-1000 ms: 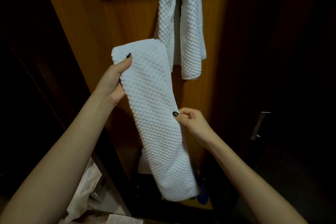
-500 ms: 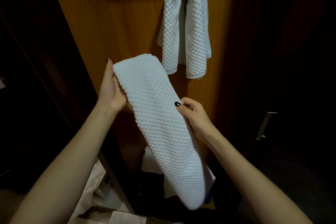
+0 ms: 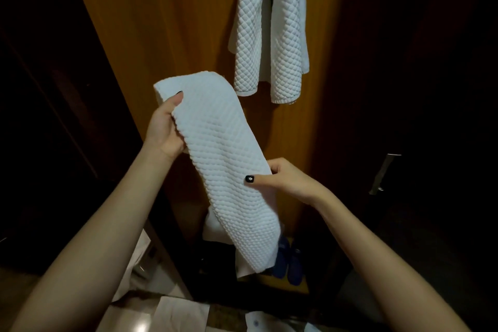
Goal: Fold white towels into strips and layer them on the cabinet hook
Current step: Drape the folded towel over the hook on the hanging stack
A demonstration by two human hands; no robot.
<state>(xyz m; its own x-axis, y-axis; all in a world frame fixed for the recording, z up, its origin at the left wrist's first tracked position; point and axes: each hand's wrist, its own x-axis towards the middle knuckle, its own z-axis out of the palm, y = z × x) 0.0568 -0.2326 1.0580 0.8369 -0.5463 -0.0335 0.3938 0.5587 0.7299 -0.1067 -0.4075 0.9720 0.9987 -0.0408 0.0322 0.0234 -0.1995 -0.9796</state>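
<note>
Left hand [image 3: 165, 127] pinches the folded white towel [image 3: 226, 167] at its top edge; right hand [image 3: 285, 179] pinches mid-strip. Towel held slanting before the cabinet panel [image 3: 188, 21], below the hung towels [image 3: 269, 29]. No legible writing.

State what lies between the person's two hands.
In the head view, the folded towel spans the stretch: the left hand holds its upper end, the right hand pinches its side edge lower down.

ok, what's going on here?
A person holds a folded towel strip in both hands: the left hand grips its upper end, the right hand pinches its edge midway. A second towel already hangs against the cabinet panel above, its top out of frame. The strip is not hung yet.
</note>
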